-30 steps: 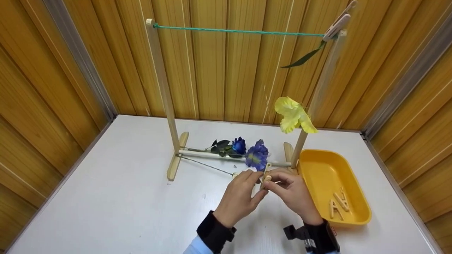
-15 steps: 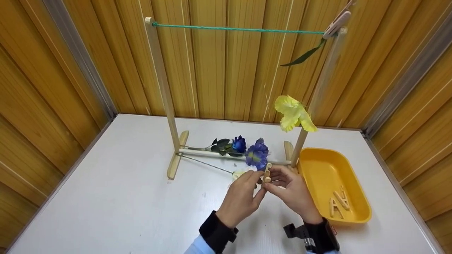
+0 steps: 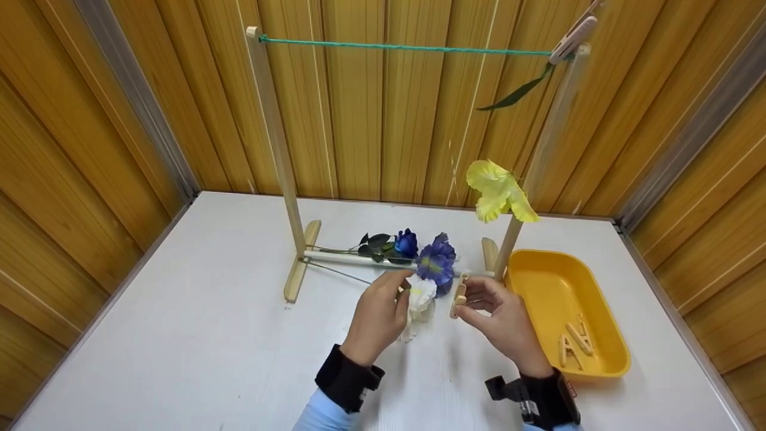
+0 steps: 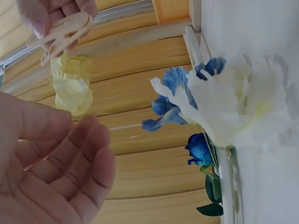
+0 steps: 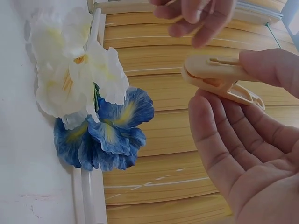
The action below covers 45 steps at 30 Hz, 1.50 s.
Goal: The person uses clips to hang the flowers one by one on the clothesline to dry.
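Observation:
My right hand (image 3: 505, 320) pinches a cream plastic clothespin (image 3: 459, 296) between thumb and fingertips; the right wrist view shows this clothespin (image 5: 219, 74) from the side, its gripping end pointing away from the palm. My left hand (image 3: 377, 317) holds nothing. In the left wrist view its relaxed fingers (image 4: 100, 172) bend loosely with the thumb close by. Beside it on the table lies a white flower (image 3: 421, 296), its stem partly hidden behind that hand. Just behind are a purple-blue iris (image 3: 436, 263) and a dark blue rose (image 3: 406, 243) with green leaves.
A green cord (image 3: 383, 46) spans a wooden frame (image 3: 272, 131). At its right end a pink clothespin (image 3: 573, 41) holds a leafy stem with a hanging yellow flower (image 3: 499, 191). A yellow tray (image 3: 538, 263) on the right contains several clothespins (image 3: 575, 344).
My left hand has let go of the clothespin and moved left, uncovering more of the white flower. The right hand keeps the clothespin and has shifted slightly right.

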{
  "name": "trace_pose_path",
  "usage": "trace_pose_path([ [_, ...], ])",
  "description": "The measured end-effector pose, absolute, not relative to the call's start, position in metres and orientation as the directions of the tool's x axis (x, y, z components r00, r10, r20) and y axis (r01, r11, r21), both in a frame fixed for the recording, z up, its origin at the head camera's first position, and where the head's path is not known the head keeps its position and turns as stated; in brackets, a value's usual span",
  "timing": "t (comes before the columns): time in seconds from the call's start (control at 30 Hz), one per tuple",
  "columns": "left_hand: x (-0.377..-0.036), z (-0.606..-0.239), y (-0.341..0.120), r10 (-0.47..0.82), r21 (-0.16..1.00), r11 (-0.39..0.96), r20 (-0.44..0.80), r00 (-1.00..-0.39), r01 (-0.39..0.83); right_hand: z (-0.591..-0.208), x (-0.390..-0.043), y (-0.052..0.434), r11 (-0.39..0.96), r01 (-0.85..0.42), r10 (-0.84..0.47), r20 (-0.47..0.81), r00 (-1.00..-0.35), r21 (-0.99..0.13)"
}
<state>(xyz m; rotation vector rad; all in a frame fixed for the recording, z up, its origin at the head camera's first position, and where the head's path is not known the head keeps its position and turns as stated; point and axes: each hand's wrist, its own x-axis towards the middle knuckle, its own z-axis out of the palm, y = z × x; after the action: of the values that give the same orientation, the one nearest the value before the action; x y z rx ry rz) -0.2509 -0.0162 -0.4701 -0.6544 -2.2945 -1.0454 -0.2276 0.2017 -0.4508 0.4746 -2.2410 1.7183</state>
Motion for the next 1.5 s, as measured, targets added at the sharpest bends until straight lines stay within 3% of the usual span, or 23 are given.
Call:
trace_pose_path([
  [0.23, -0.269, -0.48, -0.036, 0.132, 0.573, 0.64, 0.575, -0.808, 0.512, -0.45, -0.229, 0.206, 0.258, -0.409, -0.07, 0.405, -0.911, -0.875],
  [0.8, -0.297, -0.505, -0.052, -0.014, 0.633, 0.704, 0.466, -0.885, 0.322, -0.449, -0.228, 0.208, 0.272, -0.394, -0.069, 0.391, -0.918, -0.878],
  [1.2, -0.298, -0.515, -0.053, 0.073, 0.631, 0.731, 0.307, -0.949, 0.26, -0.448, -0.228, 0.21, 0.262, -0.386, -0.058, 0.385, -0.921, -0.884],
  [1.5, -0.296, -0.512, -0.052, 0.08, 0.642, 0.72, 0.298, -0.951, 0.261, -0.448, -0.228, 0.212, 0.282, -0.365, -0.051, 0.367, -0.929, -0.887],
])
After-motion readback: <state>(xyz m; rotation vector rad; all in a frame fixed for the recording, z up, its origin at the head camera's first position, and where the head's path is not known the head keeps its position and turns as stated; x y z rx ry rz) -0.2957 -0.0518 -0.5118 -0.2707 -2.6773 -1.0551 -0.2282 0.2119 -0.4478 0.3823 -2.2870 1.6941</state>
